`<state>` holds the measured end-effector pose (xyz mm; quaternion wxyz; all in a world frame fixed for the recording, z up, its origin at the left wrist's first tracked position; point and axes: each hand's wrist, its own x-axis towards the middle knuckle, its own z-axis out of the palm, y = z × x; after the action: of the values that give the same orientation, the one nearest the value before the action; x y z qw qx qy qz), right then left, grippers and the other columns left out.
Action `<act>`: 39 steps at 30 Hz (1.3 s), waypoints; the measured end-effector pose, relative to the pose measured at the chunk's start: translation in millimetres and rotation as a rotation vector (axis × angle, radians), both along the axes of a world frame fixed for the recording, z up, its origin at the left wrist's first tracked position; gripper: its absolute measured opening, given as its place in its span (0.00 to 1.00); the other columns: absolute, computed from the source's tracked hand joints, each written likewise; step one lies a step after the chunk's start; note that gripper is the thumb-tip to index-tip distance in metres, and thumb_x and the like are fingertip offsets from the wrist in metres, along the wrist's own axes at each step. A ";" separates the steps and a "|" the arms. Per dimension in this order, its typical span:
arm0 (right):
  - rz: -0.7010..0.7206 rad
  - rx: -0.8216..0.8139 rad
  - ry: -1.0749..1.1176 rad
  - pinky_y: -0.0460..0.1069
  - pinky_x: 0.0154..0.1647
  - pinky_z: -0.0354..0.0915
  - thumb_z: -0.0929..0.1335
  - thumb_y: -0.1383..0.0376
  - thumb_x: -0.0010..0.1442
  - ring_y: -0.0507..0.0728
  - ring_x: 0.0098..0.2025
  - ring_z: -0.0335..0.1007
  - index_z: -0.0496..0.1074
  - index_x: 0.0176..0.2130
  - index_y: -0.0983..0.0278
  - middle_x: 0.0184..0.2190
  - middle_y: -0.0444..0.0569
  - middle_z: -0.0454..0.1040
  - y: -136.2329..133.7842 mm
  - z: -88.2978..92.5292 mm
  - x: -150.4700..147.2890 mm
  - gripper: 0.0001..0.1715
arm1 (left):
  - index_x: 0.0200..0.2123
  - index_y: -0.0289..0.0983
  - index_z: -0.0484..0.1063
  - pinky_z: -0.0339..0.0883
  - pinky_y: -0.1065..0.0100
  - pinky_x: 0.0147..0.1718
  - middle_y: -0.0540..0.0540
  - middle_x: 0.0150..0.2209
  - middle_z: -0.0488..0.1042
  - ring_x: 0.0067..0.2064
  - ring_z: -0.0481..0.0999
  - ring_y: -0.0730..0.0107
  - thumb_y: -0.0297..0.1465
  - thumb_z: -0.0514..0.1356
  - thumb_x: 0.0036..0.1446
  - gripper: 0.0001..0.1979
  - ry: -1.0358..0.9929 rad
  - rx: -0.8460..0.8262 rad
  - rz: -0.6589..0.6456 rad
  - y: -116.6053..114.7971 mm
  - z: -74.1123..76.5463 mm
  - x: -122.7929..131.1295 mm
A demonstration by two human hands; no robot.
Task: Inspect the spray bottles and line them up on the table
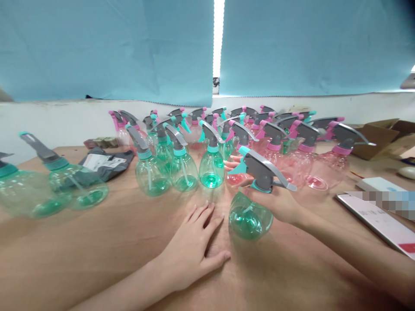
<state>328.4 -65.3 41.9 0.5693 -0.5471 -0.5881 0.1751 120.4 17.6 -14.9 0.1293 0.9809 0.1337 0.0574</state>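
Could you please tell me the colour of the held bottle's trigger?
Grey trigger on the green plastic spray bottle, head view.

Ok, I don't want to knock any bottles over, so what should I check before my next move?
1. Hold: the right hand grips the green bottle at its neck: ok.
2. Held bottle upright: not ok, it tilts.
3. Its spray head screwed tight: cannot tell.
4. The left hand free, flat on the table: ok.
5. Bare table before the standing green bottles: ok.
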 end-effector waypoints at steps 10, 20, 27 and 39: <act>-0.013 0.000 -0.022 0.49 0.30 0.67 0.64 0.69 0.48 0.55 0.31 0.70 0.70 0.29 0.58 0.25 0.43 0.72 -0.3 1.5 -1.1 0.07 | 0.64 0.39 0.57 0.45 0.42 0.61 0.37 0.66 0.54 0.66 0.50 0.47 0.49 0.56 0.60 0.34 0.013 -0.002 0.005 -0.8 2.2 0.4; -0.028 -0.014 -0.024 0.49 0.28 0.65 0.65 0.68 0.48 0.53 0.26 0.66 0.70 0.28 0.58 0.24 0.42 0.71 -1.2 0.9 0.4 0.05 | 0.64 0.39 0.57 0.45 0.42 0.61 0.38 0.66 0.54 0.66 0.51 0.46 0.50 0.56 0.60 0.34 0.004 -0.012 0.003 -0.6 2.1 0.4; -0.022 -0.012 -0.003 0.47 0.28 0.66 0.65 0.68 0.47 0.52 0.27 0.65 0.69 0.28 0.59 0.25 0.42 0.69 -1.5 2.2 -0.7 0.05 | 0.64 0.39 0.57 0.44 0.43 0.62 0.37 0.66 0.54 0.67 0.50 0.47 0.49 0.56 0.60 0.34 0.018 -0.006 0.002 -0.8 2.0 0.6; -0.059 -0.048 0.001 0.48 0.28 0.64 0.64 0.68 0.47 0.52 0.28 0.65 0.67 0.30 0.59 0.28 0.43 0.69 -1.3 6.2 -3.3 0.06 | 0.64 0.39 0.57 0.43 0.42 0.62 0.37 0.66 0.55 0.66 0.51 0.46 0.49 0.57 0.60 0.34 0.000 0.000 -0.005 -0.1 0.8 -0.2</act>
<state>325.1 -66.6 48.1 0.5614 -0.5777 -0.5669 0.1726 120.2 17.4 -14.1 0.1297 0.9812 0.1311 0.0572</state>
